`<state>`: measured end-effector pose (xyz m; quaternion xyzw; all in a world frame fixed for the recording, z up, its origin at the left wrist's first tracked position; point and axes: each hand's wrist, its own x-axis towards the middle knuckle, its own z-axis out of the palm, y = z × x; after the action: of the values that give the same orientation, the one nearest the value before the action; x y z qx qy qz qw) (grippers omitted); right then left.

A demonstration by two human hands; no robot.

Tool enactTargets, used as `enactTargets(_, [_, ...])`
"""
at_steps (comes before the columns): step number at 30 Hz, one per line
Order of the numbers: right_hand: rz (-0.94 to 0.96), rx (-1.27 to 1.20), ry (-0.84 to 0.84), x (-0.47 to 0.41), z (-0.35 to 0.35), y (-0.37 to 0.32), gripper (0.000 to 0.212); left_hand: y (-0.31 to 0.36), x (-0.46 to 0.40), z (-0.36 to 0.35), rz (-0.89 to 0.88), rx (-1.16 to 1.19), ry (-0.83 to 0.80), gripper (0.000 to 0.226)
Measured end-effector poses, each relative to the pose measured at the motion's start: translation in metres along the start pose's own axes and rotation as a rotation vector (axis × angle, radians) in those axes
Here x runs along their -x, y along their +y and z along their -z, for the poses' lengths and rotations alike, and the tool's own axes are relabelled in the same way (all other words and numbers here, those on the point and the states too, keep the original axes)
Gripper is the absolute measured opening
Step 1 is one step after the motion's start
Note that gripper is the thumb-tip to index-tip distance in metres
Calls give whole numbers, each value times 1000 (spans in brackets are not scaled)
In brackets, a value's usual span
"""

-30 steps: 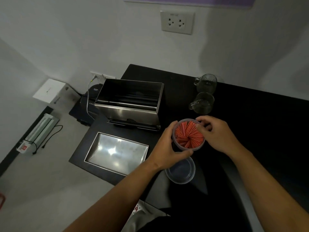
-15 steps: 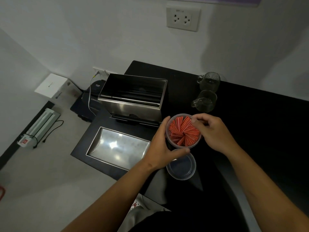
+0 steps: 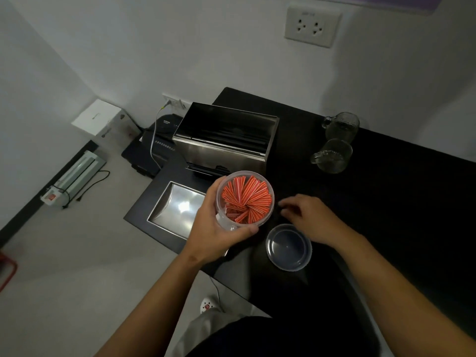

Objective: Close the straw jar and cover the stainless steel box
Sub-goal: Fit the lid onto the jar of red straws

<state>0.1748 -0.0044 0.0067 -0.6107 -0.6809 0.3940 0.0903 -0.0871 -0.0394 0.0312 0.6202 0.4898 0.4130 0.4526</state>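
Starting at the left of the black tabletop [image 3: 386, 202], I see the flat steel lid [image 3: 177, 207] lying near the front left corner, shiny side up, with the stainless steel box [image 3: 224, 150] standing open just behind it. I judge that lid to be stiff, fairly light and slick, with thin edges, so I would take it by its two short ends rather than pinch one corner.

Next comes my left hand [image 3: 213, 228], wrapped around the straw jar [image 3: 244, 199] and holding it above the tabletop in front of the box. The fingers curl round the far side and the thumb presses the near wall, so the hand is closed on the jar. The jar looks like clear thin plastic, packed with red striped straws, so I expect it to be light and a little springy; a firm hold low on the wall, away from the rim, should leave the mouth free.

To the right, the jar's round clear lid [image 3: 288, 247] lies on the tabletop, seemingly hollow side up. My right hand [image 3: 309, 220] hovers just behind it, fingers loosely spread and holding nothing. I would grip the lid by its rim, since its flat centre looks slippery.

Far right, two glass mugs [image 3: 334, 145] stand well apart.
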Motion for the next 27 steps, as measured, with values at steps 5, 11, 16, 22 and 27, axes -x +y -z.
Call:
enactTargets(5, [-134, 225, -111, -4, -20, 11, 36, -1, 9, 17, 4, -27, 32, 100])
enactTargets(11, [-143, 306, -249, -4, -19, 11, 53, 0, 18, 30, 11, -27, 53, 97])
enactTargets(16, [-113, 442, -126, -2, -29, 7, 24, -2, 26, 40, 12, -47, 68, 96])
enactTargets(22, [-67, 258, -40, -5, -41, -15, 7, 0, 34, 52, 0, -32, 71, 94])
enactTargets(27, [62, -11, -13, 3, -32, -43, 11, 5, 43, 61, 12, -2, 69, 88])
